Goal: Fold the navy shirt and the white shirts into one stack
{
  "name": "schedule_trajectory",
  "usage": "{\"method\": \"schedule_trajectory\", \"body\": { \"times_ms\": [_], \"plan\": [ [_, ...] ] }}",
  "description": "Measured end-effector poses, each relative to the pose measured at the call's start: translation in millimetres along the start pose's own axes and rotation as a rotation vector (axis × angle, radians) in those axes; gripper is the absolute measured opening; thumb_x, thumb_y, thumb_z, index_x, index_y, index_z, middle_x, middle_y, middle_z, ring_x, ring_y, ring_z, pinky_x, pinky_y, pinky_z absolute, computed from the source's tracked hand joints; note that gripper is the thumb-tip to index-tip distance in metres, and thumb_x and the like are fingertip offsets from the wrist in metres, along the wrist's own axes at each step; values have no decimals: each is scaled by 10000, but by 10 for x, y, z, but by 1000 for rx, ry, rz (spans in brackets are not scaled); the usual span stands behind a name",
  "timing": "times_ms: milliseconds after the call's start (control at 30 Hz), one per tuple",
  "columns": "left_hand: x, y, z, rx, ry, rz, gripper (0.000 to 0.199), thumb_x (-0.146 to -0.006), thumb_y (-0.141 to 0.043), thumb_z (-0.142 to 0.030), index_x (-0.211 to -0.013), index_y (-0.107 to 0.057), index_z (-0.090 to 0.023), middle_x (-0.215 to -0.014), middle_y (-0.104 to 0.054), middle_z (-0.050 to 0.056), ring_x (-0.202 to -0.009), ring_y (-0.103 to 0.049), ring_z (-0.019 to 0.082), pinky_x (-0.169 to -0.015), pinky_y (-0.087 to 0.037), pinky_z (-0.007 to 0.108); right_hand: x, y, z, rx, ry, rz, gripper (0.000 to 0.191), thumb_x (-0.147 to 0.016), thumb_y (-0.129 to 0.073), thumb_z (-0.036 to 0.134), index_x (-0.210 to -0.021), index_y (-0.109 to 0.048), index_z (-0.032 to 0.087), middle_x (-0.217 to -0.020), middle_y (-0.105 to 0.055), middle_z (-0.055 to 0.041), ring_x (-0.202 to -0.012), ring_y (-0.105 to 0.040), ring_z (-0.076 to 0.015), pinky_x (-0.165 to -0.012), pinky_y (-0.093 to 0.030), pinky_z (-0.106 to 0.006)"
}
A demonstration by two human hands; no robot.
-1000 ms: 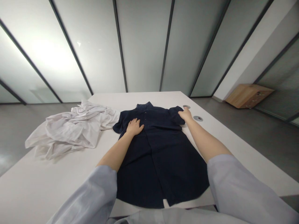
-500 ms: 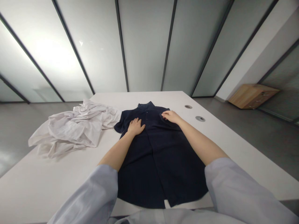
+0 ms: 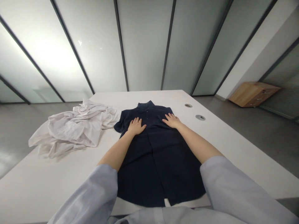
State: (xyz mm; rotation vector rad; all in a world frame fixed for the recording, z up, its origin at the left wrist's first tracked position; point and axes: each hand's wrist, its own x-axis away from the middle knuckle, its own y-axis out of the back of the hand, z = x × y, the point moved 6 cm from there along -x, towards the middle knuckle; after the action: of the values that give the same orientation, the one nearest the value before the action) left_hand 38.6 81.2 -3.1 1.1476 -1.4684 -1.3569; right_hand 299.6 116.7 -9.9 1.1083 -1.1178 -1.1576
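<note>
A dark navy short-sleeved shirt (image 3: 151,155) lies front side up on the white table (image 3: 233,155), its collar at the far end and its hem towards me. On the left of its chest my left hand (image 3: 136,126) rests flat, fingers spread and holding nothing. My right hand (image 3: 172,120) lies open on the right side of the chest, by the pocket, its fingers stretched out. The shirt's right sleeve area is partly hidden behind that hand and forearm.
A crumpled heap of white cloth (image 3: 77,127) lies at the table's left edge, near the shirt's sleeve. Two round grommets (image 3: 200,117) are set in the tabletop on the right. A wooden cabinet (image 3: 252,94) stands on the floor beyond; frosted glass panels (image 3: 144,46) line the back.
My right hand has let go of the pinched shirt fabric near the pocket and opened flat on the chest. My left hand has stayed almost in place.
</note>
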Motion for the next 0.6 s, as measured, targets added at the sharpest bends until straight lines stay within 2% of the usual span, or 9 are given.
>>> {"method": "schedule_trajectory", "body": {
  "times_ms": [100,200,300,367,433,533,600],
  "plan": [
    [10,-24,-21,-6,0,9,740,-926,-237,-630,-1502,-327,-174,-1588,-263,129,-1466,-213,305,-1172,-199,462,0,51,12,0,-1,-8,729,-932,-270,639,-1519,-316,210,-1600,-229,-125,-1462,-197,-314,-1143,-207,-517],
    [42,-40,-66,-17,-6,19,761,-927,-225,-629,-1508,-312,-145,-1589,-245,154,-1468,-199,317,-1169,-199,476,11,138,82,21,-33,-23,685,-927,-340,590,-1451,-437,161,-1542,-345,-175,-1422,-276,-360,-1115,-244,-547],
    [107,-49,-138,-26,-6,23,761,-931,-214,-622,-1512,-300,-139,-1590,-236,162,-1471,-186,322,-1167,-195,496,26,249,284,31,19,-124,612,-935,-373,528,-1373,-523,128,-1483,-427,-189,-1408,-299,-361,-1121,-251,-513],
    [162,-58,-194,-30,6,26,760,-934,-211,-617,-1512,-299,-131,-1590,-230,171,-1471,-181,329,-1166,-187,511,40,261,468,4,126,-170,603,-949,-352,524,-1409,-485,157,-1524,-380,-152,-1433,-262,-325,-1143,-232,-466],
    [209,-58,-240,-31,25,29,757,-935,-217,-613,-1508,-305,-127,-1589,-228,177,-1470,-182,336,-1165,-184,522,48,185,600,-16,197,-132,626,-957,-320,545,-1464,-417,190,-1565,-318,-122,-1449,-236,-302,-1153,-221,-444],
    [227,-14,-262,-25,21,50,733,-925,-262,-620,-1485,-352,-155,-1578,-268,168,-1455,-226,344,-1145,-231,527,48,37,636,-16,190,-43,665,-957,-281,578,-1503,-353,206,-1585,-274,-118,-1455,-226,-305,-1156,-212,-463],
    [189,68,-234,-8,-28,58,703,-907,-320,-629,-1429,-437,-172,-1530,-375,157,-1402,-341,341,-1107,-313,498,50,-9,595,-16,173,-21,681,-952,-275,593,-1509,-342,208,-1593,-253,-119,-1460,-213,-308,-1159,-199,-473]
  ]
}}
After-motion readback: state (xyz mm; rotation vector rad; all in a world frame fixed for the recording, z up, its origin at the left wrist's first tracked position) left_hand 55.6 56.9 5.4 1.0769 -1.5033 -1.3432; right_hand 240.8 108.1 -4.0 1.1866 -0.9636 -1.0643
